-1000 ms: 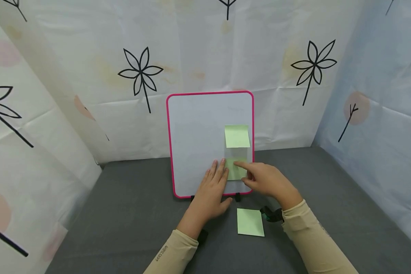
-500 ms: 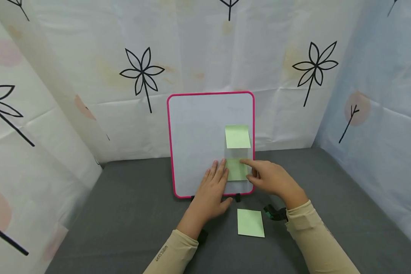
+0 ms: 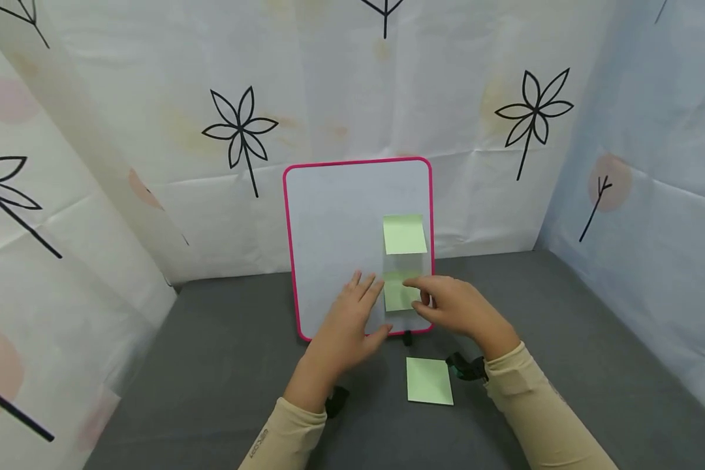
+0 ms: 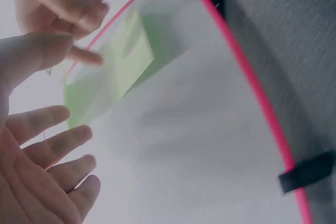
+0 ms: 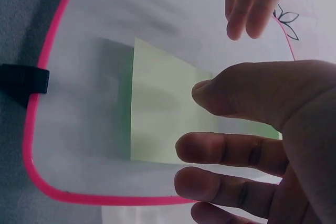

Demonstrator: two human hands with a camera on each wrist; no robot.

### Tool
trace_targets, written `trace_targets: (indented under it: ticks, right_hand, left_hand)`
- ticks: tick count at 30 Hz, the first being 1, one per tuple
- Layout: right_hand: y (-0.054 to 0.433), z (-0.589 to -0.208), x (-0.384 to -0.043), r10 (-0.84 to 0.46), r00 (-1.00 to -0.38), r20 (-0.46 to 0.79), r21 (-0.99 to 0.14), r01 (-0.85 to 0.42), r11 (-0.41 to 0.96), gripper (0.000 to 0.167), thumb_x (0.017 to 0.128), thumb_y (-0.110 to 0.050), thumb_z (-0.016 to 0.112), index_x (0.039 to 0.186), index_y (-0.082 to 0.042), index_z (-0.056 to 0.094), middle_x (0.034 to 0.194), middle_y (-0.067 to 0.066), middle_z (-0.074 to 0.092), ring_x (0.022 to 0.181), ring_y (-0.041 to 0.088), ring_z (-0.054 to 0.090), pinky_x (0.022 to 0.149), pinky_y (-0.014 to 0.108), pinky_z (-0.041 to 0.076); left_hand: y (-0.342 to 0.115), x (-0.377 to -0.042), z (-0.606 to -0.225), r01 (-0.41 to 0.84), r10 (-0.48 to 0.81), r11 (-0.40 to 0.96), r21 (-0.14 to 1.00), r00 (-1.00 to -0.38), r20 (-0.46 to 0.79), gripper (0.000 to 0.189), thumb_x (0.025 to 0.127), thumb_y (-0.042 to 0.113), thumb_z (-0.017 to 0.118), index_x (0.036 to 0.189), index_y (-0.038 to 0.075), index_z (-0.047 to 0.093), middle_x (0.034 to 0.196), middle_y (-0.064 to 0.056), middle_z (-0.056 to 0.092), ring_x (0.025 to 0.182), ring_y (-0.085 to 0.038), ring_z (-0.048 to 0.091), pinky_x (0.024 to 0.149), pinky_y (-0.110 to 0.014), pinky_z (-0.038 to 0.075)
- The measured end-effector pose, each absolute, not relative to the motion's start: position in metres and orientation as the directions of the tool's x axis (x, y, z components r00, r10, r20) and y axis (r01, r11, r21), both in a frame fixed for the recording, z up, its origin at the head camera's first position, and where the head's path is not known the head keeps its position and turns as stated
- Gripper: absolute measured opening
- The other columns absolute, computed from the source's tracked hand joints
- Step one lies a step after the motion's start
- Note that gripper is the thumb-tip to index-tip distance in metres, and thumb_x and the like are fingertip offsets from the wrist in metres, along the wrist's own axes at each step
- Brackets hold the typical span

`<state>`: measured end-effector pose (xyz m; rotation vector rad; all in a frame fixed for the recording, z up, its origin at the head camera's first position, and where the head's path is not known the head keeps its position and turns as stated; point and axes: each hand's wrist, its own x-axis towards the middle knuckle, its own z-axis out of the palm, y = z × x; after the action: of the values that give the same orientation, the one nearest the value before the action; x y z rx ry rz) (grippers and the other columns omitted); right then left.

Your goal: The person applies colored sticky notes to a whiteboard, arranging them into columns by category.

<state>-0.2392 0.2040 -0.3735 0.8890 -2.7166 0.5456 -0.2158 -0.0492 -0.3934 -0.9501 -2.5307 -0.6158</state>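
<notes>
Two pale green sticky notes hang one above the other on the right side of a pink-framed whiteboard (image 3: 335, 228). The upper sticky note (image 3: 404, 235) tilts out at its bottom edge. At the lower sticky note (image 3: 393, 299) is my right hand (image 3: 455, 307), its index finger pointing left over the note's upper part and the other fingers loosely bent. In the right wrist view that sticky note (image 5: 160, 114) stands away from the board at its lower edge. My left hand (image 3: 342, 326) has its fingers spread and nothing in them, just left of the note.
A green sticky note pad (image 3: 429, 382) lies on the dark grey tabletop (image 3: 229, 378) in front of the board. Black feet (image 4: 307, 172) support the board's lower edge. Patterned cloth (image 3: 352, 78) encloses the table at the back and sides.
My left hand has drawn back down and left from the lower note's edge. My right hand shifted right along the note's top, then back left. The notes have stayed on the board.
</notes>
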Motion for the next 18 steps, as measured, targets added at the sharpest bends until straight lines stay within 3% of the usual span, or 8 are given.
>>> trace_targets:
  ticks: [12, 18]
  right_hand:
    - [0.192, -0.375, -0.230, -0.547, -0.740, 0.391, -0.239, -0.656, 0.716, 0.027, 0.095, -0.014, 0.078, 0.121, -0.009, 0.077, 0.089, -0.006, 0.066, 0.076, 0.009, 0.058, 0.067, 0.025, 0.051]
    - [0.185, -0.376, -0.226, -0.566, -0.710, 0.420, -0.224, -0.685, 0.693, 0.023, 0.095, -0.018, 0.079, 0.117, -0.011, 0.079, 0.094, -0.003, 0.070, 0.076, 0.009, 0.063, 0.067, 0.022, 0.053]
  left_hand:
    - [-0.079, -0.197, -0.366, 0.627, 0.421, 0.693, 0.357, -0.754, 0.505, 0.054, 0.094, 0.024, 0.082, 0.140, 0.002, 0.066, 0.149, -0.021, 0.062, 0.150, -0.042, 0.048, 0.117, -0.057, 0.046]
    - [-0.095, -0.188, -0.369, 0.669, 0.458, 0.695, 0.263, -0.694, 0.555, 0.053, 0.091, 0.024, 0.085, 0.136, 0.000, 0.069, 0.139, -0.019, 0.068, 0.133, -0.035, 0.063, 0.108, -0.051, 0.054]
